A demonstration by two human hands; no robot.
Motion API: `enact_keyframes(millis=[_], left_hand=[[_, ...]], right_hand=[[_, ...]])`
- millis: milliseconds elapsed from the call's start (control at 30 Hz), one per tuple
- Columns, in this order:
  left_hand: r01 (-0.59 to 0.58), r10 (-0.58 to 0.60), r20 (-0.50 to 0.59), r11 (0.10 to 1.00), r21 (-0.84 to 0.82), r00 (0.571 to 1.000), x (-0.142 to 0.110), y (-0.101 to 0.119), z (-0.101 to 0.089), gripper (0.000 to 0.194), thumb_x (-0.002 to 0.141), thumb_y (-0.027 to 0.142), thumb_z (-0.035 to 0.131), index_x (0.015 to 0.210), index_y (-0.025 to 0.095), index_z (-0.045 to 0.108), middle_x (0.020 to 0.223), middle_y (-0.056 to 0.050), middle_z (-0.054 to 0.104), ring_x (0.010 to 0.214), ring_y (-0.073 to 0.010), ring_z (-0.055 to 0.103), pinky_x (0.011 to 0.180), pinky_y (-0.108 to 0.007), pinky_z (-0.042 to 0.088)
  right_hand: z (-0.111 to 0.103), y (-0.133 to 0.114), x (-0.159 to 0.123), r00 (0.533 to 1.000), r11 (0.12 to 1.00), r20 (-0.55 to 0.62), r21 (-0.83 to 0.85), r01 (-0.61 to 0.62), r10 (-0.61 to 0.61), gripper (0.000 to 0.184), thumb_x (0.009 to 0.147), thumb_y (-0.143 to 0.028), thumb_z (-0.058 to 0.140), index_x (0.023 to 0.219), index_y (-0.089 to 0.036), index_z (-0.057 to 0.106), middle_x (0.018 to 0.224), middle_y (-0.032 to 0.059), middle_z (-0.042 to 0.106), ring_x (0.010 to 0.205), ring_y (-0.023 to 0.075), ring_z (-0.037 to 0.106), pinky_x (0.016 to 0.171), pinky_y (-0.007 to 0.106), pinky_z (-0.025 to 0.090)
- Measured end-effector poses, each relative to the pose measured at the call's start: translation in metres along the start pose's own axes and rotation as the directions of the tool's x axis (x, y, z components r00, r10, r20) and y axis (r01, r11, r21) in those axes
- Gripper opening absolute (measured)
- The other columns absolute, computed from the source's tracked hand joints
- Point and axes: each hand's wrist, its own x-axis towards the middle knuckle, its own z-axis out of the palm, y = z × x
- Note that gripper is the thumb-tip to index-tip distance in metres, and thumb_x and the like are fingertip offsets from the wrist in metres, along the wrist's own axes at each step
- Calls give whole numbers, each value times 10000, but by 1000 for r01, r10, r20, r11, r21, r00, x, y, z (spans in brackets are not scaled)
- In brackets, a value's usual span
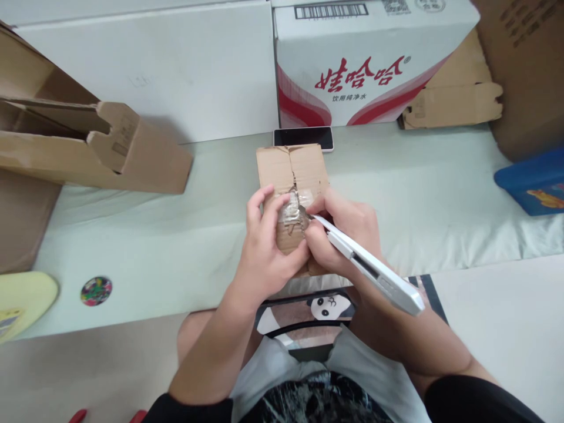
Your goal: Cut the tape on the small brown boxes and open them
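A small brown cardboard box (275,167) sits at the bench edge in front of me, its torn middle seam crossed by crumpled clear tape (288,208). My left hand (268,247) grips the box along its left and near sides, fingers bent over the top. In my right hand (341,229) is a white utility knife (374,270), pinched near its blade end. The tip meets the box at the taped seam, while the handle slants back toward my right forearm. My right fingers partly cover the box's right side.
Behind the box lies a dark-screened phone (304,138), near a white and red carton (365,76). Open brown cardboard boxes (150,158) stand at left, with folded cardboard (453,106) at back right. A blue container (533,182), a yellow object (26,299) and a round patterned disc (96,291) flank me.
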Motion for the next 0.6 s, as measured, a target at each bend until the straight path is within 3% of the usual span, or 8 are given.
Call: enact_keyframes(millis=[200,600], left_hand=[[-12,12,-18,1000,-9,1000,-1,-1,1,562,913,367,731,1415,281,495,1594,-140,358,1550,-338,399,1264,-536,418],[-26,26,-9,1000,19,1000,1,-2,-2,568,922,394,718,1426,264,491,1599,-157,365,1552,-352,393,1268,-556,406]], right_hand=[[0,-6,2,999,1000,-46,31,-2,3,34,713,-269,510,725,-238,511,560,-28,535,493,122,426,517,270,353],[1,-1,1,989,987,-104,111,117,-106,43,690,-230,481,660,-221,510,521,-50,483,464,91,396,493,245,335]])
